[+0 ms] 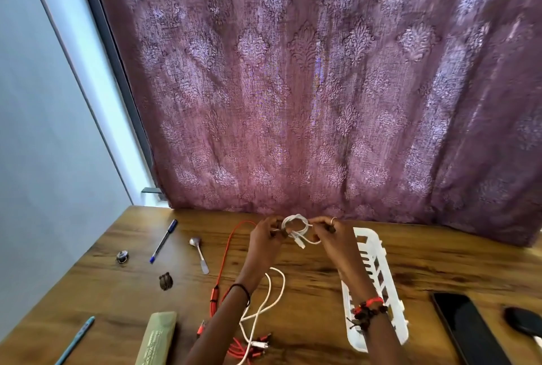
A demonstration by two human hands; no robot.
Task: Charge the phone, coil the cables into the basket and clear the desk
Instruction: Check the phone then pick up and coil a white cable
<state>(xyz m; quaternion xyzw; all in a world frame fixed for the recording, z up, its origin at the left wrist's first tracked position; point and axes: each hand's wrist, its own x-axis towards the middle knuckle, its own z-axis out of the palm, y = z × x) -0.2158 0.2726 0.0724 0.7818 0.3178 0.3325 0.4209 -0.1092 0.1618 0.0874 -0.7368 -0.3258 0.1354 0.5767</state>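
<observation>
Status: L hand (265,237) + R hand (328,235) both grip small white cable coil (294,226), fingers curled round its loops, held above wooden desk (440,262) near purple curtain (293,86); plug end dangles below. White slotted plastic basket (368,232) lies on desk under R forearm. Flat black phone (466,332) right of basket, apart. Long red cable (224,259) + loose white cable (282,285) sprawl under L forearm.

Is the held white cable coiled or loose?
Coiled: the white cable sits in bundled loops gripped by left hand and right hand.
</observation>
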